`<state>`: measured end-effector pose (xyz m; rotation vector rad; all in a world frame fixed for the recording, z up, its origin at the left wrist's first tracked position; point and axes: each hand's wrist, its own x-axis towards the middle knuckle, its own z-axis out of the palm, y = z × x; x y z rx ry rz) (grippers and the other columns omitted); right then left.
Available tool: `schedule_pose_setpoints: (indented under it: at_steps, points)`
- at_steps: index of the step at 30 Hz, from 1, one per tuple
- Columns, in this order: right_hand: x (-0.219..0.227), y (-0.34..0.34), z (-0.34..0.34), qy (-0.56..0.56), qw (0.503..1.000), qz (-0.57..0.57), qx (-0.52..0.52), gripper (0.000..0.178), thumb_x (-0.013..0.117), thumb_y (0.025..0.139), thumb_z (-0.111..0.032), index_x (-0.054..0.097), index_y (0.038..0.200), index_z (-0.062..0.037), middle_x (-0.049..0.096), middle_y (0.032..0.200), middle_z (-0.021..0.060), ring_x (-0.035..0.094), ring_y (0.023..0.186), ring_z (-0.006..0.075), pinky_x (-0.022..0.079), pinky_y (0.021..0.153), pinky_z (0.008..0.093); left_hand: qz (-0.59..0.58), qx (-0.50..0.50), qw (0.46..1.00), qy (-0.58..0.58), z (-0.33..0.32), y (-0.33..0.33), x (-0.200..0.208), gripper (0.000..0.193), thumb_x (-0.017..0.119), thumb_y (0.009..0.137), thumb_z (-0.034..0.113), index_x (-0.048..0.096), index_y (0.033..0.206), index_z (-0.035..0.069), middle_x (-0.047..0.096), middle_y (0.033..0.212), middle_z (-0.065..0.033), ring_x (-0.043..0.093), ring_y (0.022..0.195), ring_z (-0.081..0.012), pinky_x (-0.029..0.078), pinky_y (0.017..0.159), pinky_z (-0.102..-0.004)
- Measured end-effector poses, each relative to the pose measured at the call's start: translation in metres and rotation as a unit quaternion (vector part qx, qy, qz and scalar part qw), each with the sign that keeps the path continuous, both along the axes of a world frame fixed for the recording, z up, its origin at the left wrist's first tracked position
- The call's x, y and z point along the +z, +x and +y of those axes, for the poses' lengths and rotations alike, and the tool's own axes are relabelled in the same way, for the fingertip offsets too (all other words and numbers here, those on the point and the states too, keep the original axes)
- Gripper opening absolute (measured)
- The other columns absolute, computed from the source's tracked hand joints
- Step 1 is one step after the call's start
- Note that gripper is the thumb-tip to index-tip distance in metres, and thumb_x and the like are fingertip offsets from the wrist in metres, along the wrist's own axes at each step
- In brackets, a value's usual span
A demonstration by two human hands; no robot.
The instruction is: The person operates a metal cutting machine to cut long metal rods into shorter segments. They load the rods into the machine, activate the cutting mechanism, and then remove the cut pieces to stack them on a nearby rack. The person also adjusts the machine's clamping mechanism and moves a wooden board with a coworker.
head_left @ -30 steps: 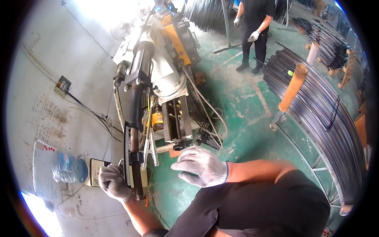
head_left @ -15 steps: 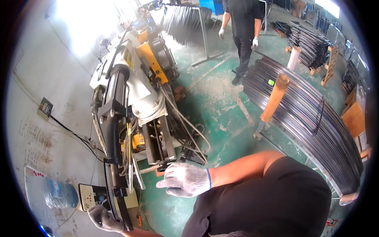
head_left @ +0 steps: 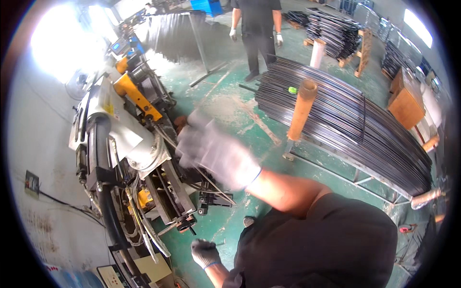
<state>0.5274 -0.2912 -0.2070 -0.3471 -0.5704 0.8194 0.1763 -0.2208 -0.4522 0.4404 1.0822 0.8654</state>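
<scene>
My right hand [head_left: 218, 151], in a light grey knit glove, is raised between the machine and the rack. It is smeared by motion, so its finger pose is unclear. Low in front of my body is my gloved left hand [head_left: 205, 253], fingers curled closed. A small thin, light-coloured piece [head_left: 222, 242] shows beside its knuckles; whether the hand holds it I cannot tell. Left of my hands stands a white and yellow machine [head_left: 127, 125] with hoses and a long black bar [head_left: 111, 211]. Its small black handwheel [head_left: 186, 223] is just above my left hand.
On the right, a metal rack [head_left: 355, 180] bears many long curved black strips [head_left: 345, 115], beside an upright cardboard tube [head_left: 303, 110]. Another person [head_left: 257, 33] wearing gloves stands beyond it. Bundled strips [head_left: 333, 33] lie on pallets behind. A panelled box [head_left: 144, 273] sits at lower left.
My left hand has left the black bar's lower end and moved right, closer to my body. My right hand has risen away from the machine's near end. The view has turned rightward.
</scene>
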Motion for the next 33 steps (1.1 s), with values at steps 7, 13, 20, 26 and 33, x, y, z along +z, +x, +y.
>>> schedule_pose_setpoints:
  at_steps: [7,13,20,26,33]
  points:
    - [0.019,0.184,-0.093,0.147,0.98,-0.042,-0.128,0.051,0.058,0.108,-0.047,0.056,0.144,-0.0117,0.071,0.12,0.0067,0.069,0.113,0.0282,0.054,0.097,0.0432,0.128,-0.242,0.927,0.255,0.056,0.117,0.034,0.022,0.057,0.067,-0.013,0.056,0.079,0.005,0.053,0.091,-0.0052,0.053,0.063,-0.0218,0.047,0.055,-0.0307]
    - [0.056,0.211,-0.145,0.032,0.891,-0.437,-0.119,0.044,0.064,0.107,-0.036,0.067,0.135,-0.003,0.075,0.106,0.0086,0.073,0.092,0.0215,0.06,0.078,0.0341,-0.18,-0.285,0.939,0.064,0.037,0.262,0.099,0.019,0.06,0.073,-0.004,0.06,0.09,0.005,0.052,0.076,-0.0055,0.047,0.06,-0.0206,0.04,0.057,-0.0352]
    - [-0.088,0.191,-0.169,-0.385,0.827,-0.379,-0.158,0.06,0.075,0.1,-0.043,0.055,0.138,-0.0003,0.071,0.111,0.0255,0.072,0.103,0.0434,0.058,0.088,0.0461,-0.271,-0.376,0.879,0.112,-0.086,0.48,0.182,0.027,0.06,0.077,0.001,0.062,0.103,0.004,0.055,0.083,-0.0112,0.052,0.073,-0.0253,0.048,0.071,-0.0388]
    - [-0.1,0.286,-0.266,-0.465,0.704,-0.441,-0.307,0.033,0.07,0.102,-0.016,0.062,0.132,-0.0054,0.074,0.101,0.0197,0.075,0.09,0.038,0.06,0.074,0.0444,-0.281,-0.512,0.8,0.136,-0.164,0.595,0.197,0.037,0.068,0.078,0.008,0.062,0.113,-0.001,0.064,0.097,-0.0167,0.06,0.089,-0.0311,0.051,0.09,-0.045]
    - [-0.182,0.386,-0.406,-0.682,0.484,-0.27,-0.477,0.008,0.07,0.1,-0.009,0.072,0.109,-0.0097,0.074,0.091,0.0164,0.073,0.077,0.0372,0.06,0.069,0.0434,0.035,-0.482,0.796,0.366,-0.156,0.655,0.186,0.034,0.054,0.083,-0.008,0.066,0.114,-0.002,0.069,0.107,-0.0124,0.066,0.102,-0.0212,0.05,0.097,-0.0333]
